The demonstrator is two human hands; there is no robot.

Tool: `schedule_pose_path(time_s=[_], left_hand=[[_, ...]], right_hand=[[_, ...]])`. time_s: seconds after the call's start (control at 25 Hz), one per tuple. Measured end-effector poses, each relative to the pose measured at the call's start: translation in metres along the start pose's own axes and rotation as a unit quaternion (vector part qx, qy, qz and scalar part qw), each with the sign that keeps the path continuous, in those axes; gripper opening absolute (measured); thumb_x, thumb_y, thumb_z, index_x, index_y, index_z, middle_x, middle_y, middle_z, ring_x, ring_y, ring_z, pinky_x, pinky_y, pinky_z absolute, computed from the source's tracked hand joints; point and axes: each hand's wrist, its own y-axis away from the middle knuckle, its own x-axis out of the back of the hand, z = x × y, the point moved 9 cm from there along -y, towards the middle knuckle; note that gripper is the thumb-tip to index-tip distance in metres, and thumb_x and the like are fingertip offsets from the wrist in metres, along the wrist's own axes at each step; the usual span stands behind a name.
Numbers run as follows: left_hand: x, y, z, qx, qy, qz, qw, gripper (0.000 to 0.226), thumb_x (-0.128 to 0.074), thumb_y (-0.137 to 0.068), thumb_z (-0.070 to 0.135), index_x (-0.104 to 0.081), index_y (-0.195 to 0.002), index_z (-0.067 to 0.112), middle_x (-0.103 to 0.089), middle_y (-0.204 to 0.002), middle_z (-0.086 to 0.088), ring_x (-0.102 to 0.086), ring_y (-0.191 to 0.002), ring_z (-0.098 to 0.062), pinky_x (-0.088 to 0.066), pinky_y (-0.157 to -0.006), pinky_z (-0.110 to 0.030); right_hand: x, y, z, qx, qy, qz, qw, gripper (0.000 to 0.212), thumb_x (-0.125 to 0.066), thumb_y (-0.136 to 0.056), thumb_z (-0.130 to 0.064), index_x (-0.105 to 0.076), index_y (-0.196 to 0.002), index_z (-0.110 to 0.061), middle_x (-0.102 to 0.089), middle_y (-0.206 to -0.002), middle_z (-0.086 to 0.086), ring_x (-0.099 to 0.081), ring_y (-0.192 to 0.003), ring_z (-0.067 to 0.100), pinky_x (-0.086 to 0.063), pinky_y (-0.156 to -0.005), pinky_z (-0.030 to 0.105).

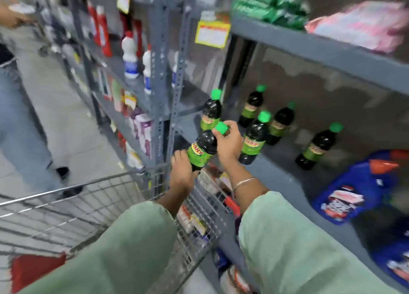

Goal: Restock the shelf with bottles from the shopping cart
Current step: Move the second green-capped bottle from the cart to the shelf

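A dark bottle (202,148) with a green cap and green label is tilted between my hands, above the far corner of the wire shopping cart (93,205). My left hand (182,174) grips its base. My right hand (228,144) holds its neck just under the cap. Several matching dark bottles stand upright on the grey shelf (283,174), among them one (211,110) at the left end, one (254,139) right beside my right hand and one (318,146) farther right.
Blue detergent bags (354,192) lie on the shelf's right end. A higher shelf board (321,52) carries green and pink packs. A perforated grey upright (159,77) stands left of the bottles, with white and red bottles beyond. A person in jeans (24,121) stands in the aisle.
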Motion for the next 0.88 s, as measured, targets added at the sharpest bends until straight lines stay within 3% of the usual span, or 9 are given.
schedule_pose_path(time_s=[0.2, 0.36, 0.64, 0.76, 0.88], left_hand=[[-0.053, 0.009, 0.113, -0.061, 0.061, -0.045, 0.995, 0.055, -0.068, -0.074, 0.003, -0.040, -0.122, -0.002, -0.044, -0.124, -0.022, -0.040, -0.120, -0.038, -0.034, -0.104, -0.044], [-0.117, 0.031, 0.147, -0.051, 0.058, -0.122, 0.990, 0.049, -0.065, -0.075, 0.000, -0.041, -0.118, 0.001, -0.046, -0.123, -0.020, -0.047, -0.116, -0.038, -0.039, -0.100, -0.046], [-0.152, 0.038, 0.162, -0.039, 0.072, -0.146, 0.986, 0.050, -0.074, -0.070, 0.005, -0.046, -0.112, 0.002, -0.050, -0.119, -0.017, -0.050, -0.114, -0.035, -0.042, -0.099, -0.044], [-0.152, 0.035, 0.159, -0.037, 0.099, -0.161, 0.981, 0.054, -0.078, -0.066, 0.008, -0.046, -0.110, 0.003, -0.052, -0.117, -0.018, -0.051, -0.113, -0.036, -0.044, -0.095, -0.046], [-0.154, 0.033, 0.157, -0.027, 0.126, -0.198, 0.972, 0.052, -0.077, -0.067, 0.007, -0.046, -0.109, 0.004, -0.061, -0.113, -0.018, -0.058, -0.107, -0.034, -0.046, -0.083, -0.038]], right_hand=[[0.115, -0.024, -0.023, 0.060, 0.069, 0.048, 0.995, 0.035, -0.068, -0.078, -0.020, -0.057, -0.111, -0.015, -0.069, -0.108, 0.015, -0.060, -0.101, 0.034, -0.045, -0.080, 0.035], [0.164, -0.026, 0.017, 0.054, 0.124, 0.060, 0.989, 0.036, -0.067, -0.078, -0.014, -0.055, -0.112, -0.013, -0.069, -0.105, 0.017, -0.061, -0.100, 0.036, -0.047, -0.083, 0.039], [0.181, -0.033, 0.049, 0.072, 0.121, 0.056, 0.988, 0.039, -0.063, -0.082, -0.009, -0.051, -0.120, -0.008, -0.065, -0.114, 0.014, -0.059, -0.106, 0.029, -0.044, -0.087, 0.032], [0.176, -0.019, 0.072, 0.032, 0.070, 0.054, 0.996, 0.061, -0.065, -0.082, -0.024, -0.036, -0.135, -0.014, -0.056, -0.131, 0.009, -0.052, -0.121, 0.023, -0.043, -0.102, 0.036], [0.168, -0.004, 0.099, -0.037, 0.039, 0.064, 0.996, 0.069, -0.073, -0.074, -0.023, -0.036, -0.133, -0.014, -0.056, -0.130, 0.008, -0.051, -0.122, 0.023, -0.042, -0.102, 0.036]])
